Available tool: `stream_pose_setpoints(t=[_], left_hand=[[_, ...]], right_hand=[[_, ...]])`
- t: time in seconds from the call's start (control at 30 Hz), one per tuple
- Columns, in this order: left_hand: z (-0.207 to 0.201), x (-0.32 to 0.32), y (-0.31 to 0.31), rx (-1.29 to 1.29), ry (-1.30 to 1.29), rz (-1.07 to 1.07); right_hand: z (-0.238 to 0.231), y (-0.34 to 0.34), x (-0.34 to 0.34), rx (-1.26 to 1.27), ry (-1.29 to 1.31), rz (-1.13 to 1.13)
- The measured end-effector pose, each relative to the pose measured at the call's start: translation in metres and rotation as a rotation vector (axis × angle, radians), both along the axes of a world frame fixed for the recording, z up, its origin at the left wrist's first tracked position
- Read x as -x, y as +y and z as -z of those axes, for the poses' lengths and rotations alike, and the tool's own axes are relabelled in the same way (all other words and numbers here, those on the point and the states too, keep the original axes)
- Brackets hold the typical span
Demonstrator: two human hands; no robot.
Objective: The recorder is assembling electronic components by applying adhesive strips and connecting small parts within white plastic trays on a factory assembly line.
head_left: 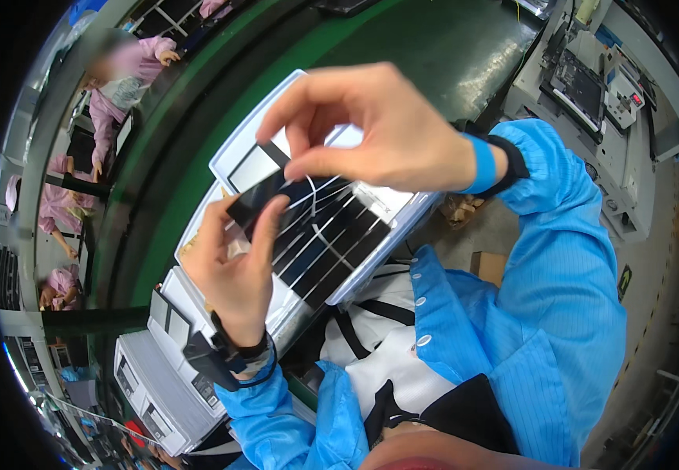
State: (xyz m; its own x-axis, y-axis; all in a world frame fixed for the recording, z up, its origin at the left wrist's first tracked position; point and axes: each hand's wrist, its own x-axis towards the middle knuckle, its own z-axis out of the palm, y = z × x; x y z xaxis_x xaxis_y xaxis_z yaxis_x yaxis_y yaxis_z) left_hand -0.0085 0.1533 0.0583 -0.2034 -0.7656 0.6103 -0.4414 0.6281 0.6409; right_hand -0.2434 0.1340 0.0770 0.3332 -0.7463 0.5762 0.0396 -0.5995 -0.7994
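My left hand comes up from below with thumb and fingers closed on the edges of a small flat black glossy panel. Above it, my right hand pinches a thin dark strip between thumb and forefinger; the strip reaches close to the panel's upper edge, and I cannot tell if they are joined. Under both hands lies a pale tray with a bluish rim. Several black panels lie in it in a row, parted by light lines, with a white band across them.
A green conveyor belt runs behind the tray. White boxes or trays are stacked at lower left. Co-workers in pink are across the line. At right stands a grey workbench with equipment; a cardboard box is below.
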Motion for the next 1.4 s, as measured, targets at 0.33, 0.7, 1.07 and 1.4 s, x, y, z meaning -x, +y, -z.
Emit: stream_pose_setpoints(t=[0.33, 0.7, 1.07, 1.4], left_hand=[[-0.087, -0.135, 0.019, -0.318, 0.073, 0.114], [0.038, 0.005, -0.009, -0.181, -0.508, 0.204], [0.067, 0.011, -0.012, -0.150, -0.515, 0.161], [0.067, 0.019, -0.012, -0.132, -0.598, 0.152]], right_hand=[[0.022, -0.030, 0.056, -0.390, 0.345, -0.028], [0.071, -0.059, 0.041, -0.597, 0.374, -0.019], [0.076, -0.056, 0.039, -0.582, 0.386, 0.056], [0.073, -0.052, 0.036, -0.410, 0.508, 0.151]])
